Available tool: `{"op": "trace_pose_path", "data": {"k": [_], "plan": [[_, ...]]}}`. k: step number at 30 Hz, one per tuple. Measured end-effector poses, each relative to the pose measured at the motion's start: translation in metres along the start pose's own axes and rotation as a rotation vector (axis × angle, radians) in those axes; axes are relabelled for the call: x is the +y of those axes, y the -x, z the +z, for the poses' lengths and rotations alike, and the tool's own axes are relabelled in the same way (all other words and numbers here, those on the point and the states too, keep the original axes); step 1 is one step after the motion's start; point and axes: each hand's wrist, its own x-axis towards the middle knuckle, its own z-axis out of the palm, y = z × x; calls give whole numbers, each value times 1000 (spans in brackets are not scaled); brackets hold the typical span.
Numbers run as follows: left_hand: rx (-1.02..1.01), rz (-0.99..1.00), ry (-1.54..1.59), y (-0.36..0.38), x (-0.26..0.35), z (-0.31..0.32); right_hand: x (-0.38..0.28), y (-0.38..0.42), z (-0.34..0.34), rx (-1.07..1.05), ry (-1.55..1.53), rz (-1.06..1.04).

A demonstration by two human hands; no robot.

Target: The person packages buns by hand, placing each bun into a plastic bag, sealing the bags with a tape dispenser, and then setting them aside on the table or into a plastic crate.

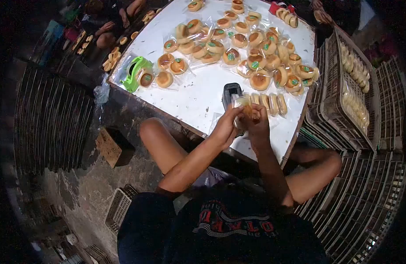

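Near the front edge of the white table, my left hand and my right hand meet around a bun in a clear bag. The fingers of both hands are closed on it. Just behind them lies a dark grey device, partly hidden by the hands and the bun. A row of wrapped buns stands on edge to the right of the device. Many round wrapped buns are heaped further back.
A green tape dispenser is at the table's left corner. Stacked crates with packed buns stand at the right. Other people's hands show at the upper left, another person's hand at the upper right. A wooden block is on the floor.
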Motion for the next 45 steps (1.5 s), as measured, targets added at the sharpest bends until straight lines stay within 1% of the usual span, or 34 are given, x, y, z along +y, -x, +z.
{"op": "trace_pose_path", "data": {"k": [1,2,3,5,6,7,9,10,13,14,17,18,20,21,22,23,24,25,26,27,28,29,30,31,32,34,35,36,37,39,40,41,43,45], "plan": [[-77,-179,235,0,0,-4,2,-5,-5,-9,174,-21],[-82,-227,231,0,10,-7,3,-10,-8,61,181,-9],[-23,-169,184,1,17,-6,19,-19,-19,57,245,1],[93,-59,93,4,29,2,77,-39,-49,57,378,24],[90,-11,65,3,34,1,94,-37,-55,-71,192,76],[71,-17,99,4,38,0,84,-30,-51,-74,322,133],[39,-18,166,3,47,-3,31,-14,-24,-93,580,245],[51,-34,177,2,48,-7,12,-6,-17,-107,748,81],[-31,-39,80,8,53,-5,-15,6,-31,-390,504,96],[-73,-48,48,7,50,-6,-29,7,-32,-396,755,83],[-194,-44,-96,0,40,-8,-30,-4,-54,-199,1408,257],[-217,-29,-170,-1,37,-9,-35,-3,-62,-177,1263,190],[-238,-61,-312,13,40,2,-51,4,-57,-265,932,105],[-248,-14,-432,11,33,-1,-64,4,-56,-289,767,49],[-264,36,-550,6,20,-7,-90,12,-36,-295,620,117],[-279,88,-666,5,12,-8,-96,11,-32,-338,626,80],[-275,-7,-651,11,19,3,-101,7,-30,-385,632,43],[-305,-17,-623,11,15,5,-104,2,-31,-435,635,2],[-331,-24,-597,11,10,6,-98,-7,-36,-401,786,68],[-354,-29,-568,10,8,6,-86,-11,-45,-354,829,4],[-418,-180,-537,9,15,8,-70,-16,-58,-309,872,-59],[-404,-240,-420,9,14,10,-57,-23,-71,-265,916,-123],[-387,-293,-301,10,12,12,-44,-24,-85,-251,927,-52],[-367,-350,-184,10,12,14,-43,-21,-85,-279,799,-127],[-310,-475,-47,4,9,9,-47,-14,-80,-295,661,-193],[-330,-499,-8,1,7,5,-62,0,-73,-440,540,-278],[-351,-512,9,-2,10,9,-69,-1,-70,-444,746,-498],[-375,-503,15,-4,14,15,-63,-3,-75,-312,739,-463],[-275,-446,-64,-7,21,24,-62,-6,-77,-190,725,-432],[-89,-310,-189,-21,28,37,-67,-20,-84,217,470,-337],[-47,-188,-405,-34,27,35,-82,-19,-84,415,451,-193],[-102,71,-691,-48,25,38,-79,-25,-92,576,510,-444],[-144,113,-1070,-85,25,48,-52,-49,-128,792,817,-747],[-123,159,-1337,-128,16,61,16,-69,-176,662,1061,-724]]}}
